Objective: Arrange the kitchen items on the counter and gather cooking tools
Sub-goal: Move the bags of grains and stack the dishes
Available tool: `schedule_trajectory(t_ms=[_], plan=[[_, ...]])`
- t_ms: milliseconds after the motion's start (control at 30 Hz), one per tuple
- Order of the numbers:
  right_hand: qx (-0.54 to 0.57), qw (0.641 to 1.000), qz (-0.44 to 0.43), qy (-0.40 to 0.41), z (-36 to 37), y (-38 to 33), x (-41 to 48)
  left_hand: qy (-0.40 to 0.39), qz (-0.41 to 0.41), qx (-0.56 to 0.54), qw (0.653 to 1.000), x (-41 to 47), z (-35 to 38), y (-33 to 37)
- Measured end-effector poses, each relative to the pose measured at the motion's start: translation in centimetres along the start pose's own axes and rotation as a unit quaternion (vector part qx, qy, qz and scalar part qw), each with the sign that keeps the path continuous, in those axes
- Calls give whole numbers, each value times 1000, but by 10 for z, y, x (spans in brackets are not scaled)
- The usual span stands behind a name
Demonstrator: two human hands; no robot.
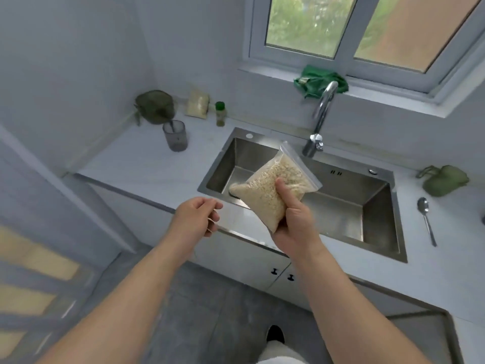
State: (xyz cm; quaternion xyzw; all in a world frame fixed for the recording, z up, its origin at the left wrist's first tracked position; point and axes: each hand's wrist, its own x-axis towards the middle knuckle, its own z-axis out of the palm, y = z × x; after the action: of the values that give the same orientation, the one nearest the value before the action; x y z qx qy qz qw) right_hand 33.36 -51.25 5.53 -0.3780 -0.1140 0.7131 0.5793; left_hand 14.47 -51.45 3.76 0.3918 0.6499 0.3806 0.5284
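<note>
My right hand (294, 219) is gripping a bag of grain (273, 187), thumb pressing its front, holding it above the sink (388, 206). My left hand (196, 215) is hanging just left of it, fingers loosely curled, holding nothing. A spoon (426, 219) is lying well right.

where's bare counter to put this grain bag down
Widest bare patch for the grain bag: counter left of the sink, in front of the grey cup. Another lies in front of the spoon, right of the sink. Crowded: back left corner, with pouch, second bag, bottle.
</note>
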Motion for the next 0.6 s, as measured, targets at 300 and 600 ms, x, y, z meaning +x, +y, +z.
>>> schedule_trajectory(t_ms=[300,600], plan=[[-34,999,30,-4,90,46,106,32,4,-9,999,92,-83,21],[18,999,46,-2,157,46,252,97,23,49,994,222,-156,93]])
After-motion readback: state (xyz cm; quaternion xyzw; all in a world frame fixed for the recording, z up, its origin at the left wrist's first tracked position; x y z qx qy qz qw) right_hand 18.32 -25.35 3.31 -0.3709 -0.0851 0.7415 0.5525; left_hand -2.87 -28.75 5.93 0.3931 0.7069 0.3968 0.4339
